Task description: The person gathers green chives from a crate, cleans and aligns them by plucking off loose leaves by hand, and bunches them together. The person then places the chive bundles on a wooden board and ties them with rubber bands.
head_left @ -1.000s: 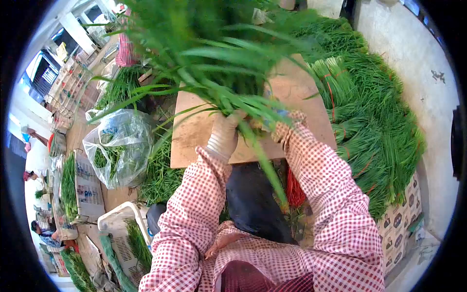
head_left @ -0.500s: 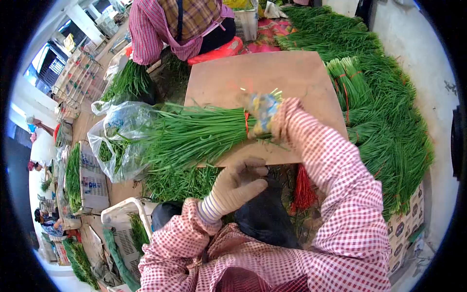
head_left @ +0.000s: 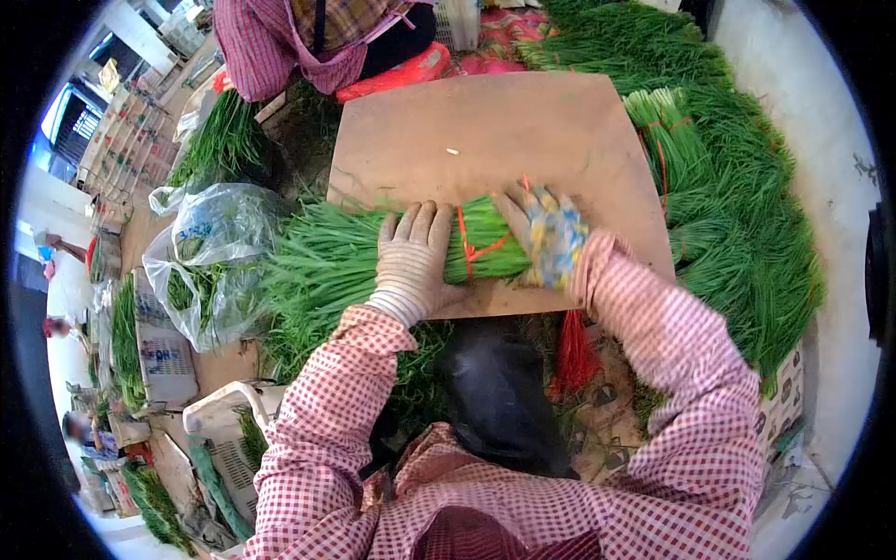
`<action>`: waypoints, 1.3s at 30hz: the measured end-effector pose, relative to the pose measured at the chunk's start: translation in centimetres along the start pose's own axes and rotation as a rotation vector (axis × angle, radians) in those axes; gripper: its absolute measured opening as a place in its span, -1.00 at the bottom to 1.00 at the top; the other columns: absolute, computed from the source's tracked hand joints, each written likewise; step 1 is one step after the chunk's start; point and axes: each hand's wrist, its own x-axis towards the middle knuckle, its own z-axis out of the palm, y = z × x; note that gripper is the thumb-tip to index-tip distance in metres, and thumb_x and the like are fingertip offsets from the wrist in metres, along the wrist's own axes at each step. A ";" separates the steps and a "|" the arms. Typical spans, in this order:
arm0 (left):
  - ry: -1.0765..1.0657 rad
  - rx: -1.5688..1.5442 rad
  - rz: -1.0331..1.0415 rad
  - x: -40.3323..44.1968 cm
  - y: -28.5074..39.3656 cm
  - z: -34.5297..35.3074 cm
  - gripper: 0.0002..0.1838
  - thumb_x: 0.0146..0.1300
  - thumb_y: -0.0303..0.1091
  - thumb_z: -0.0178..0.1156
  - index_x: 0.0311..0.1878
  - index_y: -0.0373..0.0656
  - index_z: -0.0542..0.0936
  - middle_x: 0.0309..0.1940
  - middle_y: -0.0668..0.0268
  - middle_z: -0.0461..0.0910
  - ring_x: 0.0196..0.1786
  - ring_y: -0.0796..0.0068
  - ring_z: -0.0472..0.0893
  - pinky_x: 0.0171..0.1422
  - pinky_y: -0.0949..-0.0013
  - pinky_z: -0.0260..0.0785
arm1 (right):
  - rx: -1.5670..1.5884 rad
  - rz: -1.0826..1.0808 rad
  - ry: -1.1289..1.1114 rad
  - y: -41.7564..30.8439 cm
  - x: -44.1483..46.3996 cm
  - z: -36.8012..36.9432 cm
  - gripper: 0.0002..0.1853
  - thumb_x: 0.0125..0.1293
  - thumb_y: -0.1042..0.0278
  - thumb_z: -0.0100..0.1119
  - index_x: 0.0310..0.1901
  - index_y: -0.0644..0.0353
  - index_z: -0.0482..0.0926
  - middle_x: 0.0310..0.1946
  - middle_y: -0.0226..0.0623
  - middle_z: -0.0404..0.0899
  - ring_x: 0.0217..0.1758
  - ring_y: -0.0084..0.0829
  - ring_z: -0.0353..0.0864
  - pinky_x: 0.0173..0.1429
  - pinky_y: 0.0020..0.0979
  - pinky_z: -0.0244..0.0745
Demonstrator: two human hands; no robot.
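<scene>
A bundle of green chives lies across the near part of a brown board, leaves to the left and paler stem ends to the right. A red tie goes round it close to the stem ends. My left hand, in a pale glove, rests flat over the bundle left of the tie, with its fingers stretched out. Against the stem ends on the right is my right hand, in a blue and yellow patterned glove, its fingers spread. A small pale scrap lies on the board.
Tied chive bundles are heaped along the right wall. Red ties hang below the board. A clear plastic bag with greens stands left, near white crates. Another person sits beyond the board.
My left hand has moved up from below the board's edge onto the bundle. My right hand has shifted right to the stem ends, and the tied part now shows between both hands.
</scene>
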 end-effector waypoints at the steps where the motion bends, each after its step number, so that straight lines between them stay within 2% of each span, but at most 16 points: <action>1: -0.010 0.006 0.004 0.1 0.0 0.5 0.26 -0.44 0.16 0.51 0.36 -0.23 0.13 0.30 0.05 0.26 0.38 0.11 0.24 0.45 -0.06 -0.05 | 0.076 -0.092 0.068 1.1 1.2 -0.3 0.15 -0.36 -0.04 0.53 0.32 0.26 0.18 0.31 0.03 0.23 0.35 0.04 0.23 0.42 -0.12 0.14; 3: 0.069 -0.029 -0.084 0.9 -0.1 1.7 0.25 -0.42 0.18 0.50 0.36 -0.23 0.13 0.29 0.07 0.28 0.37 0.13 0.25 0.45 -0.06 -0.04 | 0.111 -0.116 0.016 3.7 4.1 -1.0 0.15 -0.40 0.02 0.56 0.31 0.25 0.20 0.26 0.02 0.30 0.31 0.02 0.30 0.39 -0.15 0.21; 5: 0.059 -0.047 -0.121 2.0 0.3 1.1 0.26 -0.42 0.19 0.50 0.37 -0.23 0.13 0.28 0.08 0.29 0.36 0.13 0.26 0.45 -0.04 -0.04 | 0.472 -0.216 -0.227 5.6 6.5 -0.9 0.18 -0.41 0.05 0.60 0.34 0.22 0.17 0.26 -0.01 0.30 0.37 -0.04 0.26 0.42 -0.19 0.19; 9: 0.012 -0.085 -0.172 2.1 0.0 0.9 0.25 -0.42 0.19 0.50 0.36 -0.23 0.14 0.29 0.07 0.29 0.36 0.14 0.26 0.45 -0.01 -0.04 | 0.421 -0.194 -0.339 5.6 7.4 -1.9 0.20 -0.42 0.05 0.63 0.35 0.19 0.18 0.24 0.00 0.33 0.33 -0.06 0.31 0.40 -0.22 0.24; 14: 0.048 -0.086 -0.149 1.8 0.0 1.3 0.23 -0.43 0.20 0.51 0.34 -0.22 0.17 0.28 0.07 0.30 0.37 0.14 0.26 0.46 0.02 -0.05 | 0.241 -0.030 -0.177 7.0 9.0 -4.0 0.15 -0.24 -0.39 0.38 0.34 0.20 0.21 0.26 0.05 0.30 0.33 -0.09 0.32 0.36 -0.22 0.30; 16: 0.018 -0.107 -0.152 1.9 0.1 1.1 0.22 -0.44 0.19 0.51 0.33 -0.21 0.19 0.28 0.08 0.30 0.36 0.14 0.27 0.46 0.02 -0.05 | 0.186 -0.058 -0.096 5.8 9.4 0.4 0.08 -0.14 -0.39 0.32 0.32 0.22 0.24 0.23 0.06 0.33 0.31 -0.10 0.34 0.34 -0.23 0.32; 19: 0.059 -0.094 -0.154 2.0 -0.1 1.4 0.20 -0.46 0.18 0.52 0.31 -0.19 0.22 0.27 0.10 0.33 0.35 0.16 0.29 0.45 0.03 -0.03 | 0.187 -0.133 -0.323 1.9 10.1 -0.9 -0.24 0.22 -0.27 0.04 0.21 0.28 0.36 0.12 0.01 0.47 0.27 -0.14 0.41 0.32 -0.24 0.32; 20: 0.117 -0.071 -0.158 1.8 -0.1 1.9 0.19 -0.47 0.18 0.53 0.29 -0.19 0.23 0.25 0.12 0.34 0.34 0.18 0.30 0.45 0.04 -0.02 | 0.443 -0.142 -0.176 2.2 10.9 2.9 -0.36 0.29 -0.18 -0.04 0.18 0.23 0.40 0.09 -0.05 0.51 0.24 -0.16 0.44 0.31 -0.22 0.31; 22: 0.034 -0.114 -0.162 2.2 -0.2 0.6 0.19 -0.46 0.17 0.53 0.30 -0.17 0.24 0.24 0.13 0.36 0.33 0.19 0.32 0.44 0.05 0.00 | 0.270 -0.093 0.051 1.5 10.7 2.8 -0.71 0.20 0.22 0.24 -0.12 0.20 0.59 -0.34 -0.14 0.62 -0.19 -0.19 0.61 -0.07 -0.22 0.51; 27: -0.071 -0.147 -0.139 3.0 -0.8 -0.3 0.11 -0.41 0.23 0.50 0.26 -0.08 0.26 0.16 0.15 0.41 0.30 0.21 0.35 0.40 0.07 0.08 | 0.674 0.275 0.258 5.1 2.2 -7.7 -0.80 0.26 0.31 0.20 -0.16 0.22 0.59 -0.42 -0.40 0.57 -0.28 -0.55 0.54 -0.18 -0.45 0.46; 29: -0.055 -0.110 -0.099 3.9 -1.5 -0.4 0.17 -0.41 0.22 0.50 0.33 -0.07 0.22 0.16 0.11 0.43 0.27 0.16 0.39 0.35 0.10 0.17 | 0.767 0.325 0.292 8.0 -2.2 -5.9 -0.83 0.27 0.35 0.17 -0.16 0.21 0.57 -0.38 -0.34 0.58 -0.27 -0.45 0.56 -0.16 -0.40 0.48; 30: -0.198 -0.187 -0.119 4.5 -1.8 -1.2 0.19 -0.41 0.21 0.49 0.35 -0.08 0.20 0.17 0.08 0.42 0.26 0.13 0.41 0.34 0.11 0.21 | 0.771 0.336 0.288 8.0 -3.8 -3.9 -0.83 0.27 0.35 0.17 -0.16 0.21 0.57 -0.38 -0.34 0.58 -0.27 -0.45 0.56 -0.16 -0.40 0.48; 32: -0.324 -0.362 -0.101 5.5 -3.3 -1.0 0.20 -0.41 0.15 0.51 0.38 -0.12 0.19 0.20 0.00 0.42 0.25 0.06 0.44 0.32 0.18 0.29 | 0.391 0.108 0.373 6.2 -6.8 1.0 -0.84 0.22 0.38 0.19 -0.19 0.21 0.55 -0.32 -0.26 0.57 -0.23 -0.36 0.57 -0.14 -0.35 0.49; 34: -0.332 -0.415 -0.095 6.3 -4.3 0.0 0.21 -0.42 0.11 0.53 0.38 -0.12 0.20 0.21 -0.01 0.42 0.26 0.08 0.44 0.33 0.21 0.27 | 0.728 0.232 0.249 2.9 -6.7 3.3 -0.69 0.20 0.21 0.24 -0.07 0.15 0.50 -0.05 -0.07 0.52 -0.12 -0.18 0.61 -0.05 -0.24 0.52; 38: -0.352 -0.536 -0.123 6.8 -4.7 0.2 0.22 -0.47 0.00 0.58 0.38 -0.15 0.21 0.16 -0.01 0.48 0.27 0.12 0.44 0.36 0.26 0.26 | 0.696 0.440 0.245 -2.6 -4.9 4.2 -0.62 0.18 0.22 0.27 -0.03 0.18 0.45 -0.01 -0.02 0.49 -0.07 -0.08 0.59 -0.01 -0.16 0.52; 39: -0.346 -0.558 -0.126 6.8 -4.9 0.4 0.23 -0.47 0.00 0.58 0.38 -0.16 0.21 0.15 0.00 0.49 0.26 0.12 0.44 0.35 0.26 0.26 | 0.646 0.483 0.260 -3.4 -4.4 4.3 -0.63 0.17 0.26 0.28 -0.04 0.17 0.44 -0.14 -0.04 0.53 -0.09 -0.05 0.59 -0.06 -0.12 0.51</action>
